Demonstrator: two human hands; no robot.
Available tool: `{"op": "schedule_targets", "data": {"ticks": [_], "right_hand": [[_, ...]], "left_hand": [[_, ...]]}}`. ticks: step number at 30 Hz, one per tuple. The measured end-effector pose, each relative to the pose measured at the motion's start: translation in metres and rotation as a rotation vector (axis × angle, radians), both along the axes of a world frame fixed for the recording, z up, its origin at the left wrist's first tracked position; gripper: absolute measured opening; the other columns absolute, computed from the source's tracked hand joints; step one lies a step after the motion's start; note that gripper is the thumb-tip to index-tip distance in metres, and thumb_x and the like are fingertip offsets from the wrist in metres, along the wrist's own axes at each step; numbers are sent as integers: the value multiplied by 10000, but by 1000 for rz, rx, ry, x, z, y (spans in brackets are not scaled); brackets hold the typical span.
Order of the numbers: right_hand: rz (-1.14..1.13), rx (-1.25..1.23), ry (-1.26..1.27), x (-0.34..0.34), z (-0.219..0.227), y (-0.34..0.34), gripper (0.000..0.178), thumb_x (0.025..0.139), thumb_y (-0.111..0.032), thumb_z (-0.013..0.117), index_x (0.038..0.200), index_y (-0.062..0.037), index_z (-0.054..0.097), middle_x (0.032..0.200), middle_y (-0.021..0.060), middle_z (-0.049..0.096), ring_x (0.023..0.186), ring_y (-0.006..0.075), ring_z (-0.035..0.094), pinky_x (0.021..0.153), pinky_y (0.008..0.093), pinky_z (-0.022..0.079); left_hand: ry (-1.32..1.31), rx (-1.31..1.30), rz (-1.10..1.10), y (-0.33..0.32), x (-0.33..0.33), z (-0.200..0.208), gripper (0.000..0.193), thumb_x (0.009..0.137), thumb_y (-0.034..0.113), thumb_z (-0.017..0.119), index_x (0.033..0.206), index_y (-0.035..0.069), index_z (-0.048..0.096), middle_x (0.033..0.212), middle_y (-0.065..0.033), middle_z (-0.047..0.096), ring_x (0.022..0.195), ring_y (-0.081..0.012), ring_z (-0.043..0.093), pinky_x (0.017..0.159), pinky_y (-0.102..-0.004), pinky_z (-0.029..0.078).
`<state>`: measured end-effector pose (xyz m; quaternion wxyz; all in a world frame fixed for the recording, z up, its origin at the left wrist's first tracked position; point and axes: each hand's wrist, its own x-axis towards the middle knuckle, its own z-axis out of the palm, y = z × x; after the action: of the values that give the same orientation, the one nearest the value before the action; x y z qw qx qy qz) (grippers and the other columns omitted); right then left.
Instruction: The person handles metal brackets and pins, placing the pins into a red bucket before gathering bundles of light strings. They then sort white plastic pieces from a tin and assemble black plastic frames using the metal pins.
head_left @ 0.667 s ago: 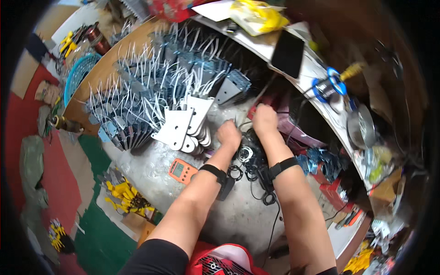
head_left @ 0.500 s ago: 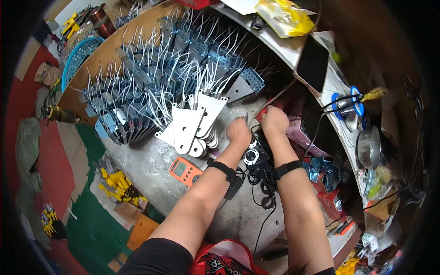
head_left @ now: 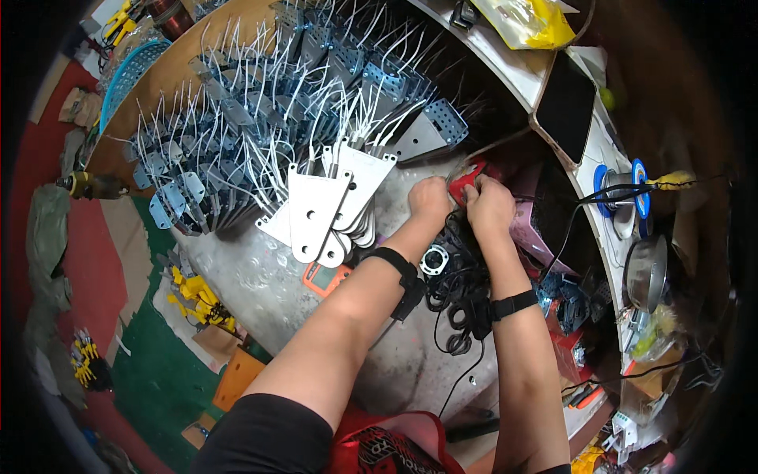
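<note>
My right hand [head_left: 491,207] is closed on a small red object [head_left: 467,180]; its exact kind is not plain. Close beside it, my left hand [head_left: 429,199] has curled fingers, and whatever they hold is hidden. Just below both hands lies a tangle of black cables [head_left: 458,292] with a white ring-shaped part [head_left: 433,260] at its left. White flat plates with holes [head_left: 312,213], with white wires attached, are stacked left of my left hand. An orange multimeter [head_left: 325,276] is partly covered by my left forearm.
Rows of blue-grey metal brackets with white wires [head_left: 260,110] fill the far left of the grey work surface [head_left: 260,276]. A pink box [head_left: 535,229] stands right of my hands. Along the right shelf are a phone [head_left: 565,109], a blue wire spool [head_left: 621,189] and a metal bowl [head_left: 646,272].
Both hands have moved slightly right, and the left one nearer the right. More of the red object shows between them. The view has shifted, and my left forearm now covers more of the multimeter.
</note>
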<state>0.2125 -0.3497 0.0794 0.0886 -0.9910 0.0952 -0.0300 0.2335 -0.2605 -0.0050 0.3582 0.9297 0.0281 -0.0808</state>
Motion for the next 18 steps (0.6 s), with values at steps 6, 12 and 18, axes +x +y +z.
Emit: {"op": "schedule_targets", "data": {"ticks": [6, 12, 18], "right_hand": [[3, -37, -19, 3, -10, 6, 188, 734, -223, 653, 829, -61, 633, 850, 144, 632, 804, 338, 611, 709, 438, 479], [-60, 36, 103, -6, 11, 14, 208, 800, -194, 569, 947, -55, 617, 1036, 177, 588, 885, 352, 611, 769, 446, 493], [88, 355, -349, -104, 61, 30, 235, 826, -70, 489, 1046, -40, 565, 1032, 169, 564, 864, 364, 590, 709, 429, 490]], "left_hand": [[23, -3, -82, 7, 3, 5, 176, 661, 137, 617, 803, 41, 656, 862, -179, 647, 836, -340, 626, 741, -419, 500], [-52, -19, -3, 30, -10, 31, 247, 680, 165, 645, 876, 18, 625, 898, -209, 637, 885, -347, 618, 776, -431, 493], [165, 290, -213, 37, -10, 56, 337, 801, 127, 521, 1132, 64, 534, 1104, -189, 598, 1018, -326, 592, 837, -421, 488]]}}
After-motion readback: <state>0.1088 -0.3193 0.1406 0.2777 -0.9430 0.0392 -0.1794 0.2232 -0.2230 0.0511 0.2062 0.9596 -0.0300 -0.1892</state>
